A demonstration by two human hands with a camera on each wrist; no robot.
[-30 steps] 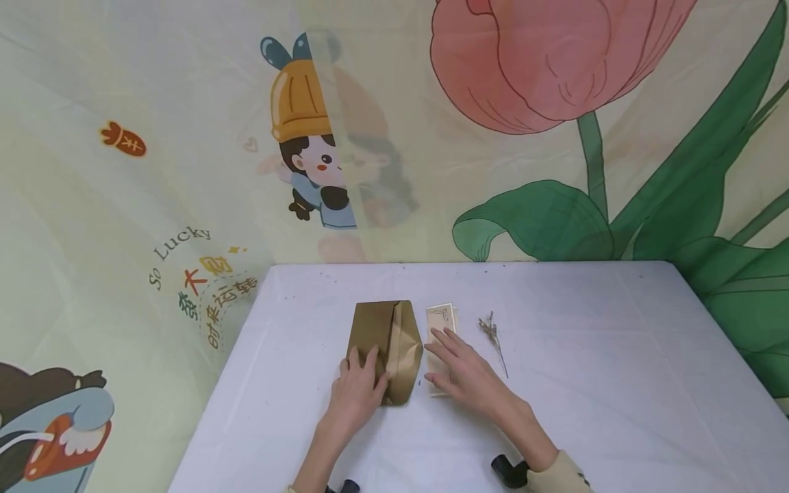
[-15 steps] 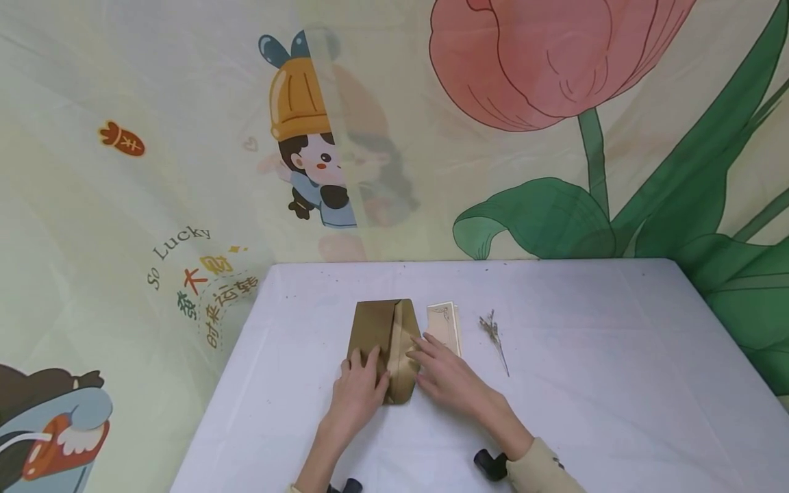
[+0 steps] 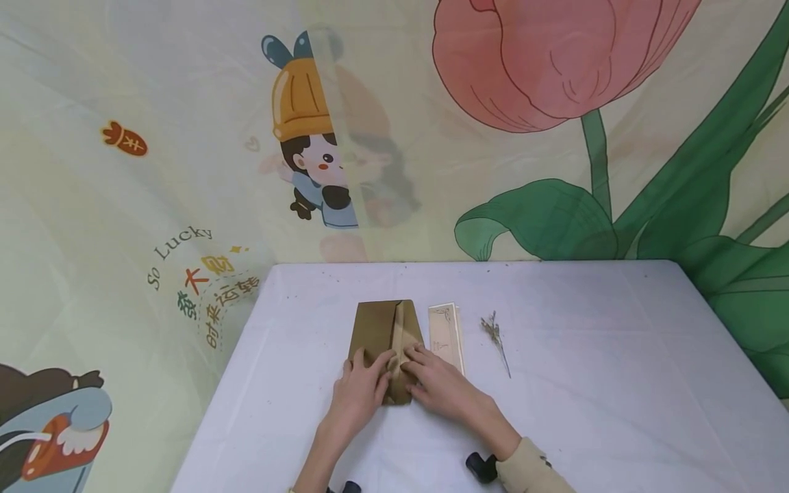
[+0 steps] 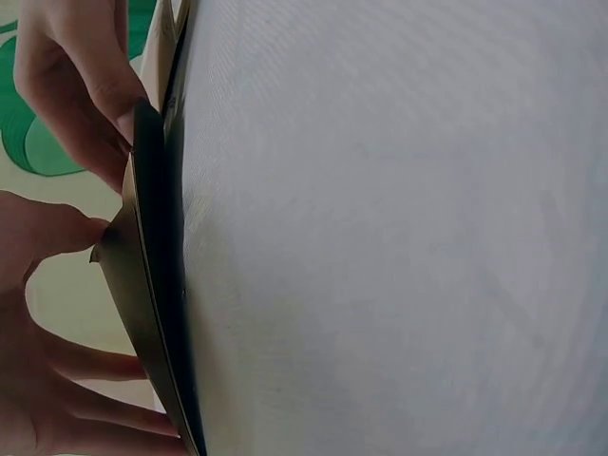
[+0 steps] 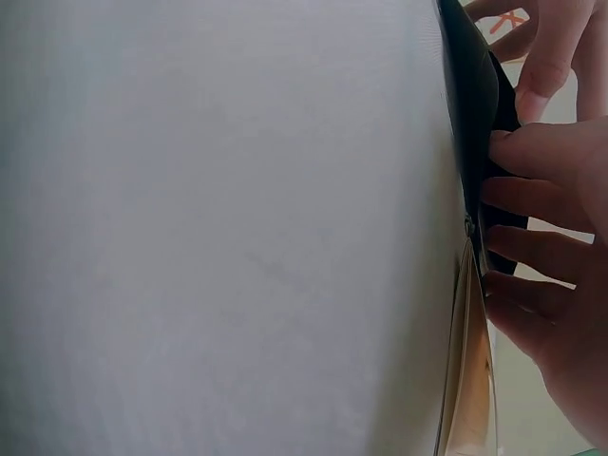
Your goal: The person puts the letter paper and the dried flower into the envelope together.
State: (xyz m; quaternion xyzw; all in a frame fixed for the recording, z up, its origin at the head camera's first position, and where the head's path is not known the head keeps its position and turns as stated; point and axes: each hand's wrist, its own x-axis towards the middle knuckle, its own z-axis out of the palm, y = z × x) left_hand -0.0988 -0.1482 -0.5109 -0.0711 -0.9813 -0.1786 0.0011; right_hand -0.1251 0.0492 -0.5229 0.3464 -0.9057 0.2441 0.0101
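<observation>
A gold-brown paper envelope lies on the white-covered table, its pointed flap towards the right. My left hand rests on the lower part of the envelope, fingers spread, one digit touching the flap in the left wrist view. From the right, my right hand presses the flap with extended fingers, close to the left fingertips. The right wrist view shows those right fingers lying along the dark paper. Beside the envelope are cream printed cards, partly covered by my right hand.
A small dried flower sprig lies right of the cards. The white tablecloth surrounds these things. Behind the table's far edge hangs a printed backdrop with a tulip and cartoon figures. Black camera mounts sit at both wrists.
My right hand has moved left from above the cards onto the envelope flap, uncovering more of the cards. The left fingers have shifted slightly right towards the flap.
</observation>
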